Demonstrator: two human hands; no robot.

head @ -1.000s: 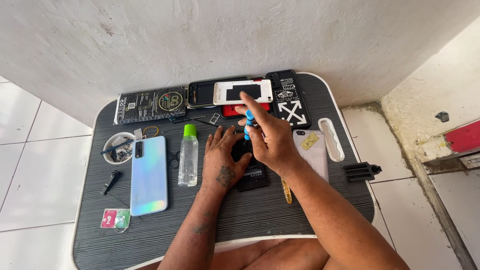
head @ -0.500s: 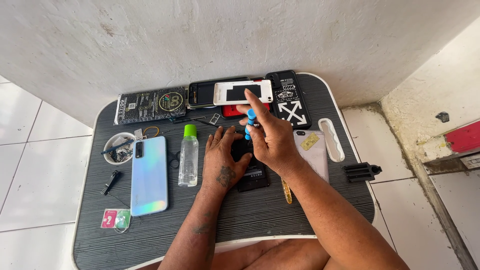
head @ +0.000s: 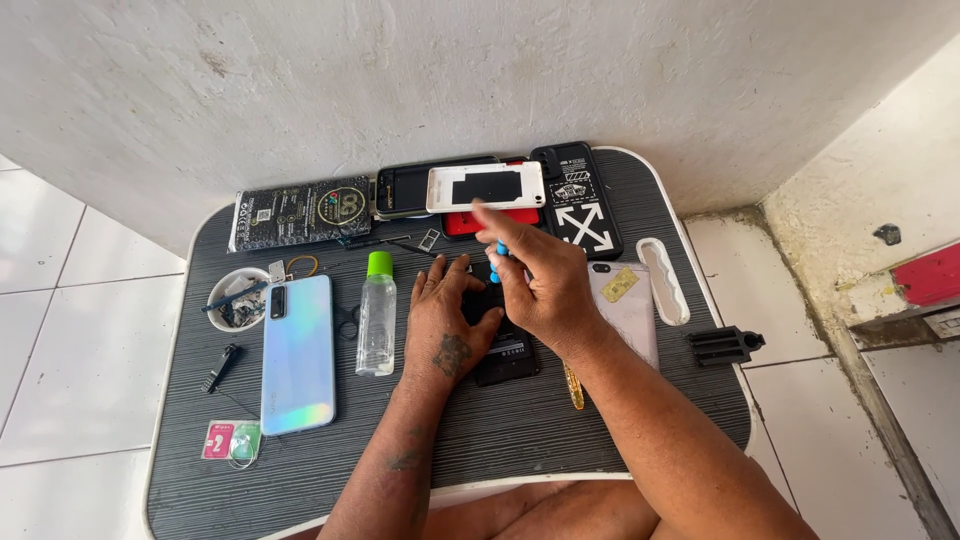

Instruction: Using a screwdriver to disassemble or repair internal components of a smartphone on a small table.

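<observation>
From the head view, you are working on a dark phone (head: 505, 350) lying flat near the middle of the grey ribbed tray table (head: 640, 420). Your left hand (head: 445, 325) is pressing down on it with fingers spread, pinning it in place. Your right hand (head: 545, 285) is pinching a small blue-handled screwdriver (head: 497, 262) upright over the phone's upper end, with the forefinger stretched out above it. The step in hand looks like driving or loosening a screw there. What the next move is calling for, as I judge it: keeping the tool upright and seated on the screw while the left hand is holding the phone steady. The clear bottle (head: 377, 312) and pale blue phone (head: 297, 352) are lying just left of your left hand.
</observation>
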